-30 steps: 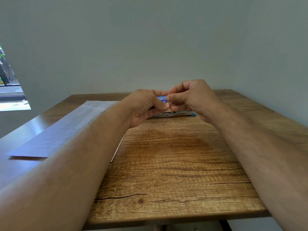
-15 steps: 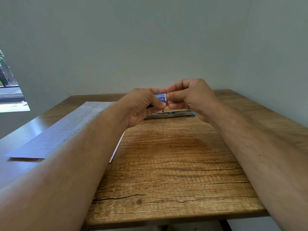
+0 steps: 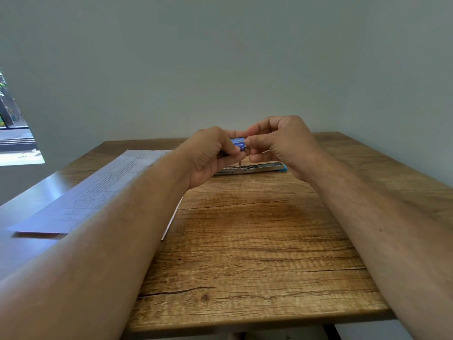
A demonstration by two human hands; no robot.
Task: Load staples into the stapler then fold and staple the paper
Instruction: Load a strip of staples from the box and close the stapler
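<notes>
A small blue staple box (image 3: 239, 143) is held up above the far middle of the table. My left hand (image 3: 210, 155) grips it from the left, and my right hand (image 3: 282, 143) pinches its right end with thumb and forefinger. Below and behind both hands lies the stapler (image 3: 252, 168), opened out flat on the wood, metal with a blue tip at its right end; my hands hide part of it. A printed sheet of paper (image 3: 98, 192) lies on the left side of the table, partly under my left forearm.
The wooden table (image 3: 245, 241) stretches toward me, with its front edge low in the frame. A plain wall stands right behind its far edge. A window shows at the far left.
Both hands have lifted the staple box slightly and the stapler beneath shows more. The paper and stapler have not moved.
</notes>
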